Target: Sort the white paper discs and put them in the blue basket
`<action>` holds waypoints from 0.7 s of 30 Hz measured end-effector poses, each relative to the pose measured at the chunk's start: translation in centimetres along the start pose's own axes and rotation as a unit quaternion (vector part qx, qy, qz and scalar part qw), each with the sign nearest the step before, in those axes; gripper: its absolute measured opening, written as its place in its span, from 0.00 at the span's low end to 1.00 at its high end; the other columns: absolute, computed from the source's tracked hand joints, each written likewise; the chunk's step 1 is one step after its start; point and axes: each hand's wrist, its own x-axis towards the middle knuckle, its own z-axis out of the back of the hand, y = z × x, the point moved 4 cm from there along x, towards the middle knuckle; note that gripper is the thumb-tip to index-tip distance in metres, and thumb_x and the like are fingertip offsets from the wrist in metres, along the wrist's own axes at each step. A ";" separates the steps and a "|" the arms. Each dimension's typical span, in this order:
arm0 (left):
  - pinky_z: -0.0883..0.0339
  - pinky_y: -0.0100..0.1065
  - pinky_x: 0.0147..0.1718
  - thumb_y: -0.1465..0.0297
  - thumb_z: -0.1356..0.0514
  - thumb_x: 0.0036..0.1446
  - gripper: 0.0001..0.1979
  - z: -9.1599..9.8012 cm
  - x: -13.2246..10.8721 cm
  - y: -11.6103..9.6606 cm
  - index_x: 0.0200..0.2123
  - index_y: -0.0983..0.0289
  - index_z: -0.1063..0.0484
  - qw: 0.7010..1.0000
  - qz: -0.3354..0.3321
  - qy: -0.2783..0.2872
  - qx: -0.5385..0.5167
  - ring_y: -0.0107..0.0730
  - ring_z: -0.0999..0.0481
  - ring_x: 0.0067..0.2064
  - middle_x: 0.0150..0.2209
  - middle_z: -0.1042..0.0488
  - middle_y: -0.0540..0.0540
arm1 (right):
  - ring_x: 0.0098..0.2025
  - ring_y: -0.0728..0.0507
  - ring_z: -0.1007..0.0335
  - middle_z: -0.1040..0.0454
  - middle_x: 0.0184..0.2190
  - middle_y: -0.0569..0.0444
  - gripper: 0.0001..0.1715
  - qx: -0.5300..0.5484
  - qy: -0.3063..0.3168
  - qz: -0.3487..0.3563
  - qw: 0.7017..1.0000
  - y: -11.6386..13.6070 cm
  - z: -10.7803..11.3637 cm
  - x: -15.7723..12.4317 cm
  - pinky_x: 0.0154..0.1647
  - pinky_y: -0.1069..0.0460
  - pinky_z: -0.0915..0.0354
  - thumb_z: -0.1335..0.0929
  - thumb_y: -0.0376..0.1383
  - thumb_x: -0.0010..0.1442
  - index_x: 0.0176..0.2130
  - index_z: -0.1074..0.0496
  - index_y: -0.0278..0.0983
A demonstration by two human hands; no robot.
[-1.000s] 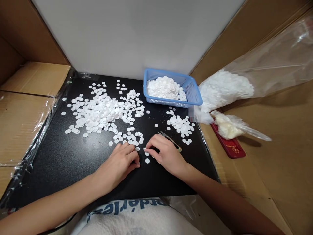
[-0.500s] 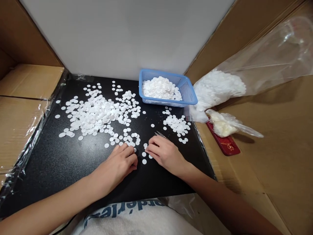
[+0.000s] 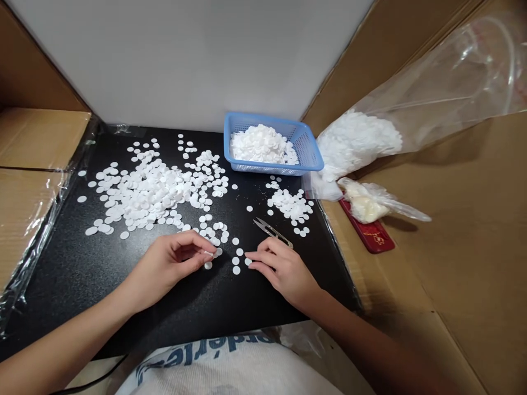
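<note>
Small round white discs point(image 3: 154, 189) lie in a large loose heap on the black tabletop point(image 3: 99, 274). My left hand point(image 3: 164, 266) is at the heap's near edge, thumb and forefinger pinched on a white disc point(image 3: 209, 254); other discs lie close to the fingertips. Several single discs point(image 3: 236, 260) are spread between the two hands. Thumb and forefinger of my right hand point(image 3: 286, 269) close around another disc point(image 3: 248, 261) at the table surface. Metal thread snips point(image 3: 269, 229) rest just beyond the right knuckles, partly covered by them.
A blue basket point(image 3: 274, 169) full of discs stands at the back, with a smaller disc pile point(image 3: 290, 204) before it. To the right are a clear bag of discs point(image 3: 358, 140), a small knotted bag point(image 3: 366, 203) and a red case point(image 3: 379, 238). Cardboard walls point(image 3: 453, 230) flank the table.
My left hand has turned and opened out of its curl into a pinch on a disc. My right hand has drawn slightly nearer, uncovering more of the snips. The view has shifted slightly.
</note>
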 end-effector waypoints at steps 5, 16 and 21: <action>0.25 0.34 0.36 0.62 0.31 0.54 0.13 -0.4 0.4 0.6 0.41 0.62 0.21 0.995 0.033 -0.022 -0.091 0.32 0.21 0.34 0.35 0.19 0.54 | 0.35 0.46 0.30 0.29 0.32 0.53 0.08 0.032 -0.002 -0.019 0.999 0.4 -0.1 0.1 0.37 0.50 0.32 0.33 0.30 0.67 0.35 0.26 0.38; 0.26 0.25 0.38 0.65 0.22 0.40 0.21 -2.7 2.1 0.1 0.39 0.63 0.18 0.936 0.180 -0.042 -0.300 0.26 0.20 0.34 0.30 0.20 0.50 | 0.39 0.40 0.31 0.26 0.36 0.49 0.07 -0.162 -0.022 -0.030 0.986 -0.8 1.8 0.7 0.41 0.45 0.35 0.35 0.33 0.69 0.44 0.27 0.35; 0.24 0.24 0.37 0.68 0.21 0.36 0.22 -4.0 3.8 -1.0 0.38 0.66 0.18 0.915 0.210 -0.039 -0.343 0.28 0.17 0.33 0.29 0.18 0.52 | 0.41 0.38 0.29 0.26 0.37 0.50 0.09 -0.190 0.027 -0.118 0.974 -3.7 2.5 1.6 0.43 0.43 0.33 0.31 0.34 0.65 0.47 0.30 0.37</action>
